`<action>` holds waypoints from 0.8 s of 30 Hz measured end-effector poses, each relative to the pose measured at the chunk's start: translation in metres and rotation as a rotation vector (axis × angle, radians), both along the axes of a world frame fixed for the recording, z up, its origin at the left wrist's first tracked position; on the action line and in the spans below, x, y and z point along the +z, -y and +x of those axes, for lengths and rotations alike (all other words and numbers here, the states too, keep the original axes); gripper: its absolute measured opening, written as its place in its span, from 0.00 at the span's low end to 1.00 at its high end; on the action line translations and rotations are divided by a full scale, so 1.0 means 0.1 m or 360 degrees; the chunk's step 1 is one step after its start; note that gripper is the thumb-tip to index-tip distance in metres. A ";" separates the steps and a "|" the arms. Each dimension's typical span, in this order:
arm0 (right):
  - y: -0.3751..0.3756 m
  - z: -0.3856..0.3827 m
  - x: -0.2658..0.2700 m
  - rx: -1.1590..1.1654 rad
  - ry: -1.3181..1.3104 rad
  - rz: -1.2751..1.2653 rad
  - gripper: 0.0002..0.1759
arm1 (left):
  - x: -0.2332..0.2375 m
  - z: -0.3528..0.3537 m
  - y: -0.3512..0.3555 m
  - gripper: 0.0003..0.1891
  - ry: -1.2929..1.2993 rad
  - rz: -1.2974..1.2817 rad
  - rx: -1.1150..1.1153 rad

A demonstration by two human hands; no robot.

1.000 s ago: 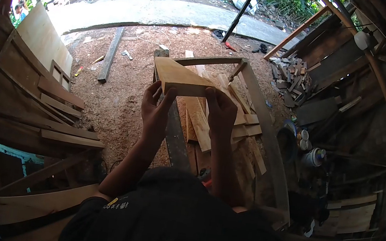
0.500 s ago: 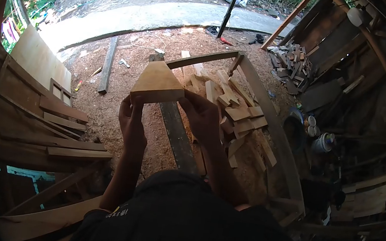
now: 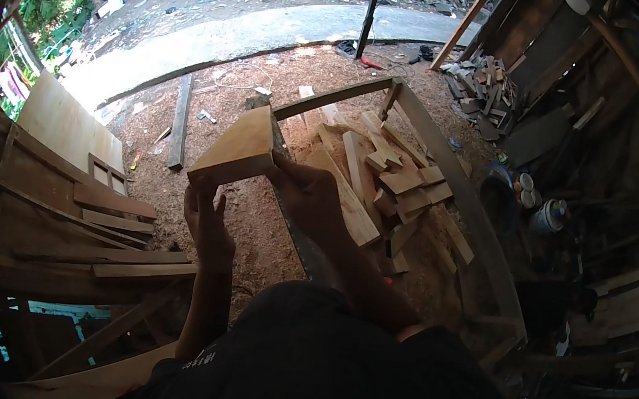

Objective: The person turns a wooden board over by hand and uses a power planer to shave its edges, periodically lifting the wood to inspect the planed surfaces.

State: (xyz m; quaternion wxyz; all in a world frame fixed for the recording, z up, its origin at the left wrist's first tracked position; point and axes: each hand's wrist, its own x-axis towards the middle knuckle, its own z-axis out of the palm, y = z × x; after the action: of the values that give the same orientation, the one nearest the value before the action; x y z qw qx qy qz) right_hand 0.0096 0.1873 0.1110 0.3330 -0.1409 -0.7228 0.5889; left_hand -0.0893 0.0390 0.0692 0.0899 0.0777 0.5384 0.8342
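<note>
A wooden board [image 3: 240,141] is held up in front of me, tilted, its near end lower on the left. My left hand [image 3: 209,225] grips its lower left corner from below, fingers closed on the edge. At the right edge, my right hand [image 3: 306,194] clasps the same board, thumb near the corner. Beneath it a dark plank [image 3: 298,249] runs along, partly hidden by the board and my arm. To the right of my right hand lies a heap of cut wood pieces [image 3: 403,180].
A wooden frame [image 3: 464,202] surrounds the heap. Boards [image 3: 131,223] are stacked on the left by a leaning plywood sheet [image 3: 71,122]. Sawdust covers the ground [image 3: 167,127], where a long plank [image 3: 181,121] lies. Scrap wood [image 3: 487,92] and paint buckets [image 3: 547,217] are on the right.
The board has turned and tipped, its near left corner moving down and left, and both hands have shifted left with it. The camera view has also shifted slightly.
</note>
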 end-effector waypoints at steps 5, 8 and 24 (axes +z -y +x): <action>0.07 -0.03 0.09 -0.0012 0.0086 0.0070 0.21 | -0.01 -0.06 0.04 0.29 -0.0008 -0.0030 0.0034; 0.08 -0.07 0.09 0.0006 0.0049 0.0117 0.22 | -0.03 -0.08 0.06 0.32 -0.0027 -0.0027 0.0046; 0.01 0.10 0.08 0.0114 0.0135 0.0044 0.22 | -0.04 0.07 0.08 0.29 -0.0044 -0.0161 -0.0018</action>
State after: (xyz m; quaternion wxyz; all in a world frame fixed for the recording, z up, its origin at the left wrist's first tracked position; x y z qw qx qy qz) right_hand 0.0198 0.1867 0.1188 0.2827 -0.1350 -0.7488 0.5840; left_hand -0.0827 0.0310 0.0649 0.0909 0.0878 0.5806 0.8044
